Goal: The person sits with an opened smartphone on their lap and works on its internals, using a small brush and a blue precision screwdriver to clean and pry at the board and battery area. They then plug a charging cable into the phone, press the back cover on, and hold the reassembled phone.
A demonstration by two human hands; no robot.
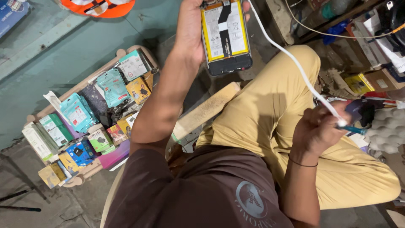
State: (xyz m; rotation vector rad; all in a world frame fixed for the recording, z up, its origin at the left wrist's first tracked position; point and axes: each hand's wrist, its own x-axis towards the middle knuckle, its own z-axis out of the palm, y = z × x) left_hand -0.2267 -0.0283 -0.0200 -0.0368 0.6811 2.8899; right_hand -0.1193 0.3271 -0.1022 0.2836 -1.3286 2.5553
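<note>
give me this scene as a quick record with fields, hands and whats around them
left hand: holds up an opened phone, yellow battery showing
right hand: closed on a white cable and a teal-handled tool
lap: tan trousers
left side: wooden tray of small packaged accessories
right side: cluttered boxes

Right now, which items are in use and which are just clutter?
In use: opened phone in left hand; white cable and teal-handled tool in right hand.
Lying about: tray of packaged accessories, wooden bat, orange item.
</note>
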